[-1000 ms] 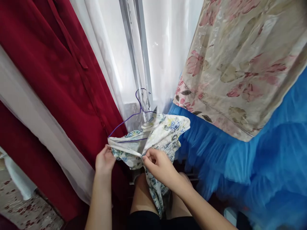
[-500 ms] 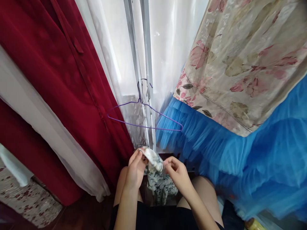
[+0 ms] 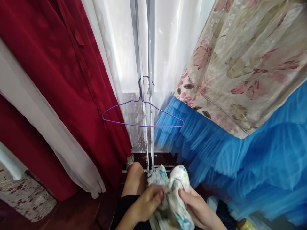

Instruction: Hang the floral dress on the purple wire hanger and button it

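A white cloth garment [image 3: 178,179] with blue and green patterning is bunched up over my lap at the bottom of the head view. My left hand [image 3: 148,203] has its fingers curled around the left part of the bundle. On the other side, my right hand [image 3: 198,204] grips it with the thumb laid across the front. Which garment it is, I cannot make out. Above both hands, apart from them, a purple wire hanger [image 3: 142,113] hangs bare at the metal rack's uprights [image 3: 148,64].
Dark red cloth [image 3: 79,95] and white cloth [image 3: 52,137] hang on the left. To the right hang a floral cloth [image 3: 230,67] and blue tulle [image 3: 223,150]. White curtains [image 3: 120,48] are behind the rack. Dark red tiles [image 3: 79,207] cover the floor.
Both hands have come down closer to my body with the garment. The right hand's pinch has become a fuller grip, and the cloth is gathered into a thicker bundle. My view has shifted slightly.
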`<state>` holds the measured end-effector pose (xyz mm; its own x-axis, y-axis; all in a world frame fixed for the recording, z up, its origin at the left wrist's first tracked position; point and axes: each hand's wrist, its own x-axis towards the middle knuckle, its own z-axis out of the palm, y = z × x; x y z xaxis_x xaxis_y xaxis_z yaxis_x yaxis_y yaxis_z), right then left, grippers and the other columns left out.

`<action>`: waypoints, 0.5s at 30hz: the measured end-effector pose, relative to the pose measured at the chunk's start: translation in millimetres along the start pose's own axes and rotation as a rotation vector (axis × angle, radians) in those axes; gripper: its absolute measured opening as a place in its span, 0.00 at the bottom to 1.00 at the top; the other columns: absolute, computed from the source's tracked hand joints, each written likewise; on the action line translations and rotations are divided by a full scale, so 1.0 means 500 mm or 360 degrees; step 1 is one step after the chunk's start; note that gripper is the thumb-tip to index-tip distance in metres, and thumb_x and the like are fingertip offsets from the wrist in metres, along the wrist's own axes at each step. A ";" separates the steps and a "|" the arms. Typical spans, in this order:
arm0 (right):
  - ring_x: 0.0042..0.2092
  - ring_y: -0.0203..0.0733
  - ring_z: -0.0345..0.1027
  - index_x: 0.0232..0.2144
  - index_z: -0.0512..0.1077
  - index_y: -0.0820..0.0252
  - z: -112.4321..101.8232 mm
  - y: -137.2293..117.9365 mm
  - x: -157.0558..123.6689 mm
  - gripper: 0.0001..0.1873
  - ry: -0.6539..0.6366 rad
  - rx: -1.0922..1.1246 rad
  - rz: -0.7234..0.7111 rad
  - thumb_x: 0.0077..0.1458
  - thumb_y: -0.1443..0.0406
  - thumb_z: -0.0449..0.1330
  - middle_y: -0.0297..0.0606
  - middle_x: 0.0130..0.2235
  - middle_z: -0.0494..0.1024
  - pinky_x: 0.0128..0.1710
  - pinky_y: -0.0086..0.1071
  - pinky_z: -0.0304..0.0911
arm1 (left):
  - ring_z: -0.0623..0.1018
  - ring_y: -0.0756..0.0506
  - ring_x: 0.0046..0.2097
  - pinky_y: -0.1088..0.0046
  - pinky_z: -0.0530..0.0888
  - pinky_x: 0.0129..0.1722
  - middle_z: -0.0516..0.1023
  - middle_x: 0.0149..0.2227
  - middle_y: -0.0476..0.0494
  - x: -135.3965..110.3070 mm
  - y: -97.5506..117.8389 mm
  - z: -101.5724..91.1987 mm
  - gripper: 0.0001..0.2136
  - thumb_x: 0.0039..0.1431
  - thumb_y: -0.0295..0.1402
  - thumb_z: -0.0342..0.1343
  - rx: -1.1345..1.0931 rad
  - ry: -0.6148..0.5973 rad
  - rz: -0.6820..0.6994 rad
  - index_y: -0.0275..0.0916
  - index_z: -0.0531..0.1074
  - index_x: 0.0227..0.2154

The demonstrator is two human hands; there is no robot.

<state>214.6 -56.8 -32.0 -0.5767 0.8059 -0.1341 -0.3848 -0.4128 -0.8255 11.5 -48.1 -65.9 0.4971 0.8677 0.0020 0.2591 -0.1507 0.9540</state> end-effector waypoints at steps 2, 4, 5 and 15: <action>0.29 0.40 0.64 0.32 0.75 0.58 -0.024 -0.023 -0.023 0.25 -0.0224 -0.0309 0.0076 0.50 0.43 0.67 0.36 0.27 0.69 0.31 0.32 0.61 | 0.75 0.40 0.39 0.65 0.72 0.41 0.77 0.35 0.40 -0.038 -0.050 0.013 0.36 0.59 0.69 0.41 0.0142 -0.0131 -0.0113 0.41 0.79 0.36; 0.26 0.34 0.54 0.24 0.69 0.60 -0.043 -0.064 -0.032 0.25 -0.0458 -0.0733 0.0089 0.54 0.45 0.66 0.31 0.23 0.61 0.27 0.29 0.52 | 0.75 0.39 0.41 0.65 0.70 0.45 0.78 0.36 0.40 -0.061 -0.077 0.003 0.31 0.56 0.67 0.49 0.0362 -0.0193 -0.0056 0.42 0.79 0.35; 0.25 0.33 0.50 0.21 0.66 0.60 -0.051 -0.091 -0.032 0.26 -0.0518 -0.0946 0.0067 0.56 0.47 0.65 0.30 0.22 0.58 0.26 0.29 0.48 | 0.75 0.38 0.42 0.64 0.69 0.48 0.78 0.36 0.41 -0.066 -0.080 -0.011 0.29 0.54 0.65 0.54 0.0501 -0.0193 -0.0011 0.43 0.79 0.34; 0.26 0.36 0.57 0.28 0.78 0.63 -0.122 -0.404 0.090 0.05 0.0167 -0.2100 -0.0721 0.49 0.65 0.66 0.32 0.24 0.72 0.25 0.28 0.52 | 0.71 0.42 0.38 0.66 0.68 0.43 0.68 0.28 0.46 -0.015 0.048 -0.169 0.15 0.57 0.37 0.62 0.0897 0.0587 0.0198 0.40 0.64 0.22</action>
<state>310.4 88.8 95.2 -0.5076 0.8120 0.2881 0.4664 0.5401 -0.7005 -56.0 -18.2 -17.6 0.2624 0.9176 0.2987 0.6595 -0.3965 0.6386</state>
